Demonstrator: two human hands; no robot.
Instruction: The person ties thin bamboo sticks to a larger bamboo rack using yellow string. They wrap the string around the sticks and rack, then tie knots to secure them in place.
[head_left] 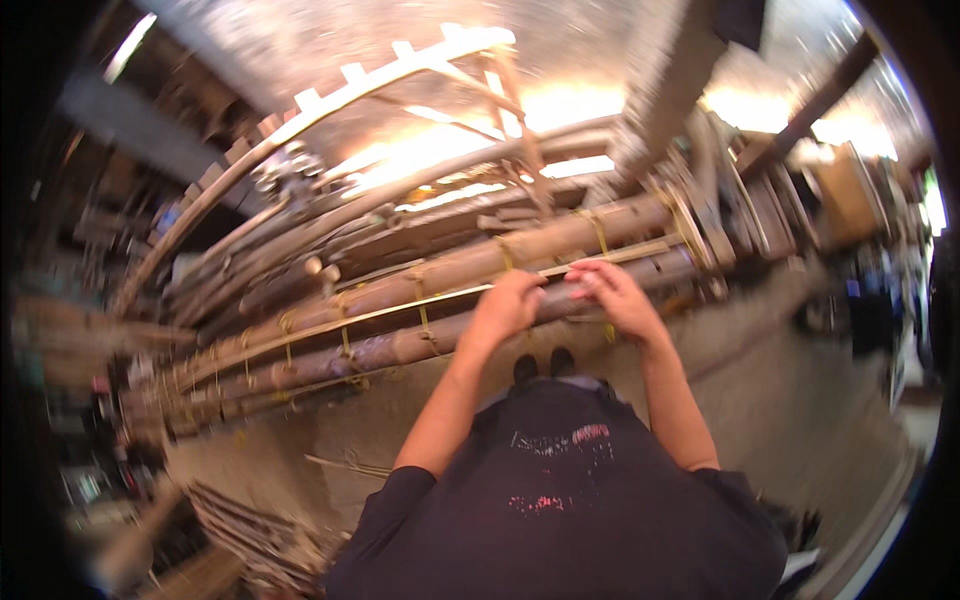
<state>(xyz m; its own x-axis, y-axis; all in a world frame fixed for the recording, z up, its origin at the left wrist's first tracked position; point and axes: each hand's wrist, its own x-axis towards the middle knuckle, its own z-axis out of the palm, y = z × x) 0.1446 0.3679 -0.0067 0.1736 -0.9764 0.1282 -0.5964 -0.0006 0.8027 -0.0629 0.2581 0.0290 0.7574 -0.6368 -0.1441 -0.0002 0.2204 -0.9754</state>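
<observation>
My left hand point(511, 304) is held over a long bundle of brown poles, its fingers curled together above a thin pale strip point(455, 297). My right hand point(615, 298) hovers close beside it, fingers bent toward the thumb. Whatever the fingertips pinch is too small and blurred to make out. Beneath the hands run a thick far pole point(470, 264) and a darker near pole point(385, 350), roughly parallel. Yellowish ties point(423, 318) loop around them at intervals.
A curved wooden frame with pegs point(330, 100) rises behind the poles, among more stacked poles point(270, 265). A rough post point(655, 90) stands at the far right. Thin sticks point(255, 535) are piled at the lower left. My shoes point(525, 369) are close to the near pole.
</observation>
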